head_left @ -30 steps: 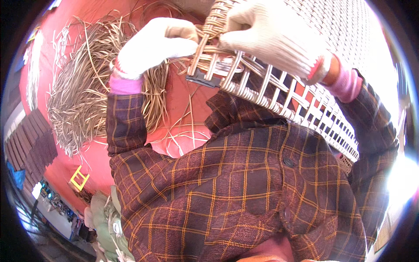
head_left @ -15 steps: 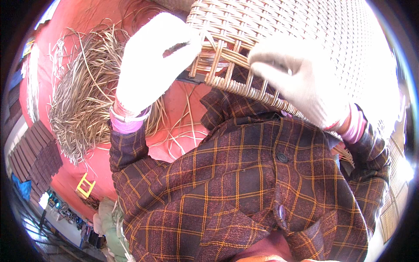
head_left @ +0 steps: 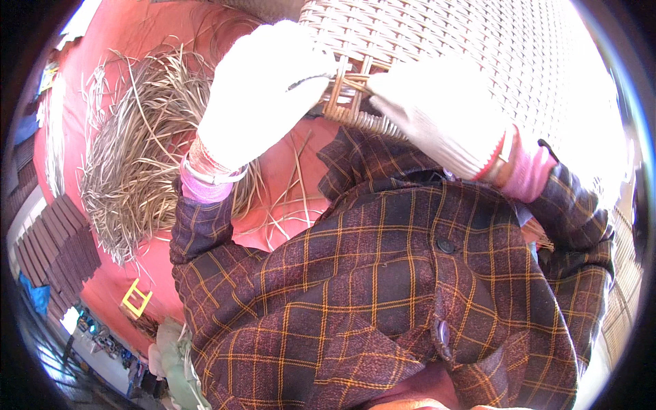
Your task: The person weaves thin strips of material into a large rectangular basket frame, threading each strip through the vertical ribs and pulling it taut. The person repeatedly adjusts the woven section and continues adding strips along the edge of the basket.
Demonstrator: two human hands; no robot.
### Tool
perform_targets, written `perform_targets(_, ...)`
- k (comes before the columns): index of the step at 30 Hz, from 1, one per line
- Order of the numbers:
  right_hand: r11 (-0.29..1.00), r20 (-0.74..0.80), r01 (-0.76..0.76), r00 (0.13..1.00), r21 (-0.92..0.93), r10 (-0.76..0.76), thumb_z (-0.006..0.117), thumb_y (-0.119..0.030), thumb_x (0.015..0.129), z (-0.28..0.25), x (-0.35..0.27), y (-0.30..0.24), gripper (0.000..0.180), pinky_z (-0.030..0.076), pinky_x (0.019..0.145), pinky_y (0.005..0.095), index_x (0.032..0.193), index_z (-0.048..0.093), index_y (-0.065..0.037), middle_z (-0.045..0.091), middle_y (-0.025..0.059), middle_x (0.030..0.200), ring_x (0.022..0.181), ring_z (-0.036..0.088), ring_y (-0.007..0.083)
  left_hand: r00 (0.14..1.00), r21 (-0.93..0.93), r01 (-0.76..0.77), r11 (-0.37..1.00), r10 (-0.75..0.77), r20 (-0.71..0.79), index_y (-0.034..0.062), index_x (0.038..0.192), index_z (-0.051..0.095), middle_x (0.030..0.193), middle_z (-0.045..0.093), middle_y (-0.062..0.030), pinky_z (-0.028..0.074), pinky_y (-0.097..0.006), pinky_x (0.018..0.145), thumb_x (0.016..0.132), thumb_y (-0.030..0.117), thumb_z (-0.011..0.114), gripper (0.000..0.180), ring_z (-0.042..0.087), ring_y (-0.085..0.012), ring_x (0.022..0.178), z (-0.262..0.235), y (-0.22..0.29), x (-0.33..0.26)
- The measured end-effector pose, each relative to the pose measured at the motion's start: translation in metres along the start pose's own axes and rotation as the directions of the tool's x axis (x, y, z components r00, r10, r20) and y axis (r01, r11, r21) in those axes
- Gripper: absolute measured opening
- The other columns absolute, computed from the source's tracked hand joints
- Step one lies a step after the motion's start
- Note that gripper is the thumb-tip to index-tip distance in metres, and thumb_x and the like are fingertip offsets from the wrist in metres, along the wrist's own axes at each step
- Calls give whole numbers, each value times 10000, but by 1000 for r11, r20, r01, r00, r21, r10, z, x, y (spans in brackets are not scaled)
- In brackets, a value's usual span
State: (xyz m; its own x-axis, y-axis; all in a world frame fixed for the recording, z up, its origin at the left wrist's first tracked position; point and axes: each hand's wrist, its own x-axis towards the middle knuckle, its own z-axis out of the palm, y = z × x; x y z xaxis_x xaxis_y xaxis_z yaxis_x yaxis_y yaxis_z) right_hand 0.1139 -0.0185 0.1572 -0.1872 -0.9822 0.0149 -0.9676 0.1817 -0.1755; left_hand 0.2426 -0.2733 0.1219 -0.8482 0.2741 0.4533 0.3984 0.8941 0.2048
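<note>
A large woven wicker panel (head_left: 424, 34) lies in front of me, its corner toward me showing an open lattice of bare stakes and a thick bound rim. At that corner my left hand (head_left: 270, 89), in a white glove, has thumb and fingers pinched together around a thin wicker strand (head_left: 355, 83). Just right of it, my right hand (head_left: 437, 102), also gloved, is closed at the same strand over the lattice. Its fingertips almost meet those of the left. Glare washes out both gloves, and the exact grip of the fingers is partly hidden.
Left of my left arm, a big loose bundle of wicker strands (head_left: 147, 150) lies on a red sheet (head_left: 109, 34). A yellow frame-shaped piece (head_left: 137, 298) sits lower down. Dark brown slatted pieces (head_left: 58, 236) are at the far left, and a greenish cloth bundle (head_left: 174, 362) is at lower left.
My right hand has moved left along the panel edge, close to the left hand, covering more of the lattice. The left hand has shifted slightly right with its fingers closer together.
</note>
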Motion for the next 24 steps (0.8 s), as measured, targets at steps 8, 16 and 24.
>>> perform_targets(8, 708, 446, -518, 839, 480, 311, 762, -296, 973, -38, 43, 20, 272, 514, 686, 300, 1120, 840, -80, 760, 29, 871, 757, 633, 92, 995, -74, 93, 993, -96, -38, 129, 1025, 804, 1034, 693, -22, 525, -433, 843, 865, 195, 826, 175, 640, -271, 959, -1, 4, -1)
perform_targets(16, 719, 165, -324, 945, 615, 284, 733, -222, 910, -24, 56, 27, 266, 595, 776, 385, 1028, 814, 3, 777, 164, 834, 770, 749, 211, 997, 62, 24, 998, -19, -69, 127, 1100, 789, 1121, 707, -37, 503, -422, 885, 837, 147, 804, 264, 635, -269, 977, -2, 14, 8)
perform_targets(24, 507, 97, -370, 870, 778, 484, 716, -262, 1078, -40, -19, 41, 381, 587, 860, 267, 1349, 740, 5, 792, 51, 1173, 1000, 720, 110, 997, -88, 81, 993, -82, -4, 111, 1125, 808, 1109, 755, -61, 510, -440, 999, 898, 86, 804, 229, 653, -297, 1108, 2, 32, 24)
